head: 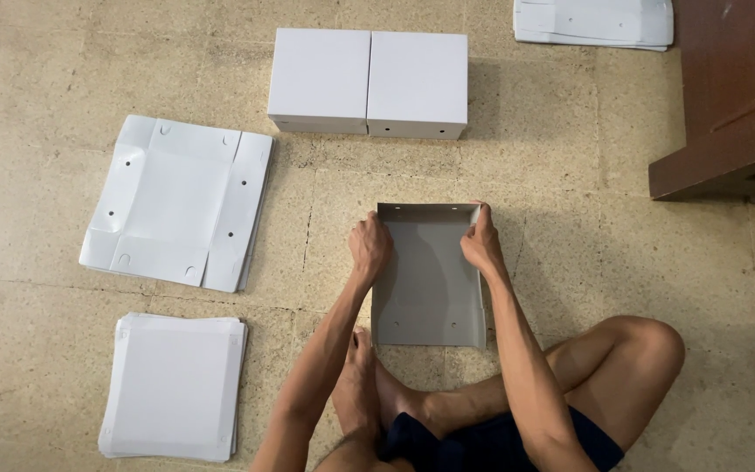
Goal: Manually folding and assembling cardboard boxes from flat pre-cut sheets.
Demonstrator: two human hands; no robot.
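Bare legs (517,393), folded, sit at the near edge of the floor (570,175), one foot resting just short of a grey box (428,280) being folded. The box is one of a kind here: a half-formed tray lying near the middle of the floor, its long axis running away from the person, its raised far wall pointing toward two finished boxes (369,83). Those two white boxes stand side by side, touching, near the far edge. There are three stacks of flat white blanks: one stack (178,203) unfolded at the left, one squared stack (174,386) at the near left corner, one stack (593,22) at the far right edge beside a brown cabinet (731,96). Both arms reach forward, nearly straight. The left hand (369,247) curls closed over the box's far left corner; the right hand (481,243) pinches the far right corner, fingers bent on the wall.
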